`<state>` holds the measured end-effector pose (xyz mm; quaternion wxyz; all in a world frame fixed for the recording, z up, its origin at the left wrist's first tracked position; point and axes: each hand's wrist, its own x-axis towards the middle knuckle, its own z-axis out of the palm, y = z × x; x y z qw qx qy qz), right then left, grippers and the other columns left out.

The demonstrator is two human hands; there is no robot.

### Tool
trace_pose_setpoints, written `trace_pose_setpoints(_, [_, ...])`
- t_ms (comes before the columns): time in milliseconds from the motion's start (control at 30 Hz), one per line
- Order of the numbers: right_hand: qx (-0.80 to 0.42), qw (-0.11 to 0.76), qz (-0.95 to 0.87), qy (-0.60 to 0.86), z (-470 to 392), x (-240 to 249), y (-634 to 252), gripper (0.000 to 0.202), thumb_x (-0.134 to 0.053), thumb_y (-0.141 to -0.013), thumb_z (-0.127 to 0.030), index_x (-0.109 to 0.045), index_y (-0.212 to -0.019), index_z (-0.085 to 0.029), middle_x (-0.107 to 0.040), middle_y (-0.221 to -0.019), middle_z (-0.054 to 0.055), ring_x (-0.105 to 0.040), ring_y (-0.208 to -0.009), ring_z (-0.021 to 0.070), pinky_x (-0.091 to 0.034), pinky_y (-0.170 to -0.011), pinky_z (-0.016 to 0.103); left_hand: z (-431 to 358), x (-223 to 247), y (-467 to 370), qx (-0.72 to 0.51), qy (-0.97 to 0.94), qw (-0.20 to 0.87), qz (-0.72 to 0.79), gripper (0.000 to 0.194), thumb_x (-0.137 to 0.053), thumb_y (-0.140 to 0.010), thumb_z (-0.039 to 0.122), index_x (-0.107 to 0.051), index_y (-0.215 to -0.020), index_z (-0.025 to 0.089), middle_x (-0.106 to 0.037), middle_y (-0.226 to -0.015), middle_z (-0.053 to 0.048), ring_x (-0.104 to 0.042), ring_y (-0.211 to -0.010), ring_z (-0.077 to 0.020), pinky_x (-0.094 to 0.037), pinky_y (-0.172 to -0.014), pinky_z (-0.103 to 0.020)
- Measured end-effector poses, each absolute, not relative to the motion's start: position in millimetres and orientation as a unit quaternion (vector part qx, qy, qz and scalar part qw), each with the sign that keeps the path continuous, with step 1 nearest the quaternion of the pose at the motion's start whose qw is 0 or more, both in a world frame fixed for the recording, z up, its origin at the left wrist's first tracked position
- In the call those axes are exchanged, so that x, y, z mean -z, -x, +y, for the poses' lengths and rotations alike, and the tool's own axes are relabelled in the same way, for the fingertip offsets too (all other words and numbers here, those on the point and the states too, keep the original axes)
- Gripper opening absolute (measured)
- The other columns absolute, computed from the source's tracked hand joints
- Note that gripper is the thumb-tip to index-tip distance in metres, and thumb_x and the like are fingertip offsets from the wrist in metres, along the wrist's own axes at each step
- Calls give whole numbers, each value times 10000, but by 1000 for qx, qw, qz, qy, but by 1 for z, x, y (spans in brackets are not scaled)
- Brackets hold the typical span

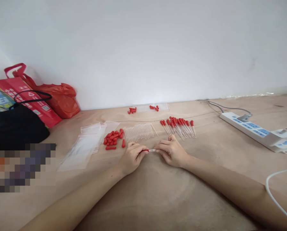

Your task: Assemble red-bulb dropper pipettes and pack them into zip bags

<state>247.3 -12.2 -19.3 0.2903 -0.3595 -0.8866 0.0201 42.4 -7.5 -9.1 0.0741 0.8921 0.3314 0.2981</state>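
My left hand (134, 157) pinches a red rubber dropper bulb (147, 150), mostly covered by the fingers. From the right, my right hand (171, 151) grips a clear glass dropper tube (152, 150), whose end meets the bulb; how far it sits inside I cannot tell. Just beyond the left hand lies a pile of loose red bulbs (113, 138). A row of bare tubes (139, 131) lies side by side past both hands. Behind the right hand, several droppers with red bulbs fitted (179, 125) lie in a bunch.
Clear plastic zip bags (85, 146) are stacked at the left. By the wall lie more red bulbs (132, 110) and a bag (143, 109). Red shopping bags (61, 99) and a black bag (15, 128) stand far left. A power strip (256, 130) with cables lies right.
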Motion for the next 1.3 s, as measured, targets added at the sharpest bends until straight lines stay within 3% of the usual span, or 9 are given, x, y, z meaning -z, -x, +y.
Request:
trace_pose_setpoints(733, [33,286,-897,336,-21,23,-236,260,-348,-840,-178,-572,-709,-155,-575,-623,19,-420,-534,102,-198,-609,289,-14,10,-46,-256,-922,28,291,196,-375,-863,239,-541,-780,176,-628,-671,-5,-550,-611,-120,-324,-795,-328])
trace_pose_setpoints(967, [19,273,-900,339,-18,20,-234,260,-350,-869,-207,-582,-766,-150,-597,-679,19,-463,-592,103,-211,-621,281,-9,11,-44,-276,-918,33,283,172,-405,-863,225,-555,-811,160,-634,-690,-10,-558,-632,-122,-332,-745,-304])
trace_pose_setpoints(1200, [100,244,-903,339,-18,18,-234,225,-413,-852,-259,-612,-785,-179,-591,-687,37,-466,-704,145,-203,-638,304,-1,12,-35,-286,-919,27,270,158,-424,-869,227,-577,-903,206,-674,-793,2,-595,-716,-125,-301,-736,-301])
trace_pose_setpoints(1300, [103,254,-885,377,-16,18,-238,209,-421,-833,-242,-613,-786,-173,-595,-690,42,-482,-690,144,-211,-634,303,0,11,-32,-293,-904,-1,312,228,-444,-860,258,-518,-1070,205,-639,-965,-43,-578,-851,-156,-285,-797,-318])
